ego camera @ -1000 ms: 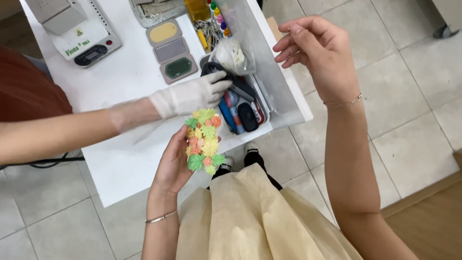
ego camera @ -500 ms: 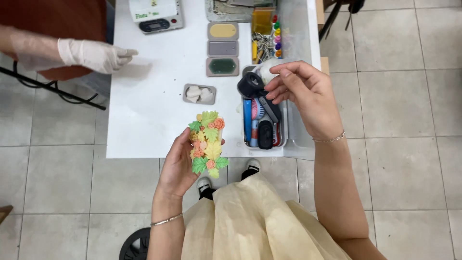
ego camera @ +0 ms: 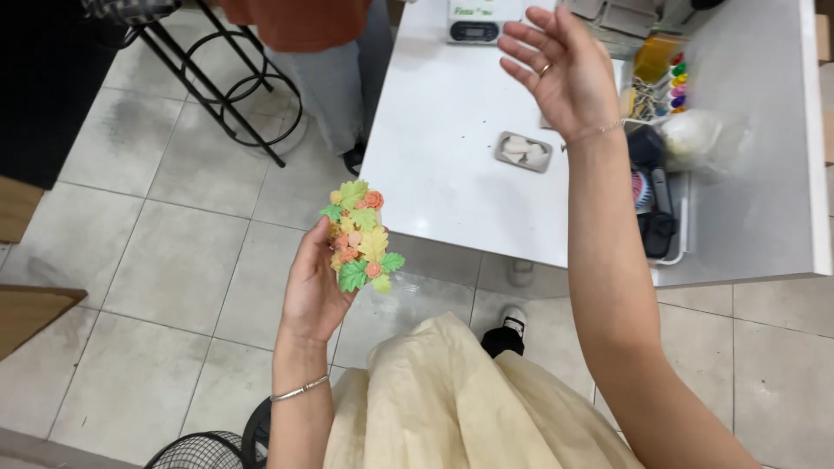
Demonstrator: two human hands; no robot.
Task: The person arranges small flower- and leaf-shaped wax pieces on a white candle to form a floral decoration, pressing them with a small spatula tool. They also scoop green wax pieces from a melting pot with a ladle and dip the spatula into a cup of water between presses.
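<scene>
My left hand (ego camera: 311, 287) holds a small block covered in green, yellow and orange leaf and flower shapes (ego camera: 359, 235), raised over the floor to the left of the white table (ego camera: 443, 156). My right hand (ego camera: 556, 69) is lifted above the table with its fingers spread and nothing in it, a ring on one finger. Just below that hand a small grey mould with pale pieces (ego camera: 524, 151) lies on the table.
A tray of tools and brushes (ego camera: 658, 208) and a clear bag (ego camera: 695, 139) sit at the table's right side. A scale (ego camera: 476, 19) stands at the far edge. Another person (ego camera: 321, 61) stands by a black stool (ego camera: 234, 78) at the upper left.
The view has swung left, so the table now sits to the right. My right hand rose from the tool tray and opened over the table. The gloved hand has gone from view.
</scene>
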